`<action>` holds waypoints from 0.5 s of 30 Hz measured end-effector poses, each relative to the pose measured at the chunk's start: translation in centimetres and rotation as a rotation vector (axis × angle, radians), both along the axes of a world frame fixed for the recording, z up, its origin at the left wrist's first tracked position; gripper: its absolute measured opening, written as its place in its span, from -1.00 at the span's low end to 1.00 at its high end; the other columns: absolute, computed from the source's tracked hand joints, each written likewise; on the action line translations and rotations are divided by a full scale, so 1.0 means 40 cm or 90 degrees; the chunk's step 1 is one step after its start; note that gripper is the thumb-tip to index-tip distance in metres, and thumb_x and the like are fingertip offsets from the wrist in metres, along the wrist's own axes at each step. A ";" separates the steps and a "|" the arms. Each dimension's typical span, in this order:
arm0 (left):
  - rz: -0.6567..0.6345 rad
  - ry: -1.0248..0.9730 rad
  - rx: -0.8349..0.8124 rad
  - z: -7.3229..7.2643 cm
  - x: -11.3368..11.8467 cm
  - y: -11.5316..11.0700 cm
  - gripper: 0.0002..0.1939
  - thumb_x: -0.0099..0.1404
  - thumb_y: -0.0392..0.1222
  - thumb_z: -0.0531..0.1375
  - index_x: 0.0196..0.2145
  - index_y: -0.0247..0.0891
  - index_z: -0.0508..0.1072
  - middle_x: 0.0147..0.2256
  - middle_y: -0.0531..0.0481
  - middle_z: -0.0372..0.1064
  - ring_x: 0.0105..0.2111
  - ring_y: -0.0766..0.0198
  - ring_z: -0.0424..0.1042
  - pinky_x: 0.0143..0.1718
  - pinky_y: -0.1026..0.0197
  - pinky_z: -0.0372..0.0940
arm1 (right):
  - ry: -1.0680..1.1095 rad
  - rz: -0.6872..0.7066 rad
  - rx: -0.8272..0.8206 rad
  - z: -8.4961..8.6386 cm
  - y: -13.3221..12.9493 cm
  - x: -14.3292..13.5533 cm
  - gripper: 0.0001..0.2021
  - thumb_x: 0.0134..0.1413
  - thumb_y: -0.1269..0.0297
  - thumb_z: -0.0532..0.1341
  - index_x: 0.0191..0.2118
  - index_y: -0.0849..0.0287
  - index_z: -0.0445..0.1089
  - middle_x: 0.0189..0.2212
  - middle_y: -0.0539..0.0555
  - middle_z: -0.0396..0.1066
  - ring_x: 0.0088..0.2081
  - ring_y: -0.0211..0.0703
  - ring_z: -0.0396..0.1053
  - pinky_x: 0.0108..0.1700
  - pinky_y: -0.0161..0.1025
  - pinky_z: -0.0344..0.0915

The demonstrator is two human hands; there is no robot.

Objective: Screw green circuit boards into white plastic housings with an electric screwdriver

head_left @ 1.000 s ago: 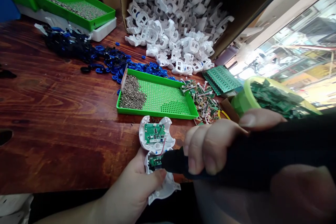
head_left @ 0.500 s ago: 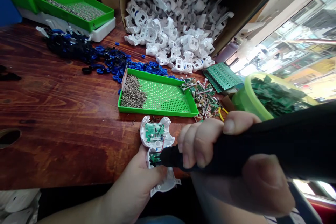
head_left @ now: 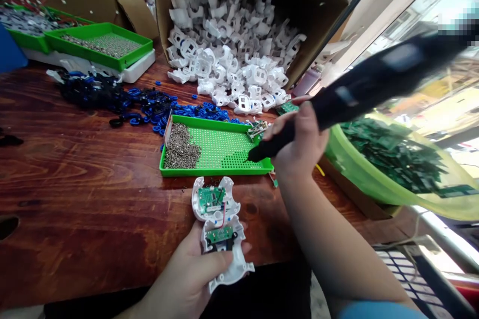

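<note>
The left hand [head_left: 194,266] curls around a curved white plastic shell [head_left: 236,261] bearing flat green circuit boards [head_left: 220,234]. Beyond, the right hand [head_left: 301,149] wraps a smooth black screwdriver [head_left: 359,87], its tip over a perforated green tray [head_left: 217,173] of grainy metal screws [head_left: 181,148]. Past both hands, jagged white housings [head_left: 239,65] spill from a cardboard box [head_left: 318,20].

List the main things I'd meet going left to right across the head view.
Rectangular green plastic tray at the back → open white plastic shell with green circuit boards → right hand → rounded yellow-green tub.
</note>
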State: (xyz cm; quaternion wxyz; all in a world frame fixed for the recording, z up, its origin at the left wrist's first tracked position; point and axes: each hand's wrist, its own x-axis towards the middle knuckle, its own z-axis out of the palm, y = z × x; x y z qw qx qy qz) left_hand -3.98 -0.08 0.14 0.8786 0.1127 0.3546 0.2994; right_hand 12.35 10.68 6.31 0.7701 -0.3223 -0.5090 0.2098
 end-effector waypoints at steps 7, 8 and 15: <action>0.013 0.008 -0.016 -0.002 0.007 0.006 -0.18 -0.13 -0.33 0.38 0.07 -0.32 0.13 -0.02 -0.19 0.32 -0.18 0.09 0.41 -0.26 0.23 0.31 | -0.004 -0.018 -0.064 -0.063 0.108 0.035 -0.69 -0.04 0.12 0.21 -0.26 0.17 0.14 -0.62 -0.13 0.19 -0.64 -0.48 0.20 -0.60 -0.49 0.17; 0.013 0.017 -0.019 -0.004 0.009 0.009 -0.19 -0.15 -0.33 0.39 0.06 -0.33 0.14 -0.03 -0.20 0.33 -0.19 0.09 0.41 -0.26 0.23 0.31 | -0.006 -0.016 -0.066 -0.065 0.114 0.035 -0.69 -0.04 0.12 0.21 -0.26 0.17 0.14 -0.61 -0.12 0.19 -0.64 -0.48 0.20 -0.59 -0.49 0.17; 0.008 0.006 -0.037 -0.015 0.007 0.020 -0.39 -0.21 -0.35 0.40 -0.13 -0.37 0.35 -0.19 -0.20 0.43 -0.22 0.01 0.44 -0.35 0.22 0.34 | -0.020 -0.004 -0.083 -0.067 0.138 0.027 -0.69 -0.04 0.10 0.21 -0.26 0.17 0.15 -0.62 -0.12 0.18 -0.65 -0.47 0.18 -0.60 -0.46 0.18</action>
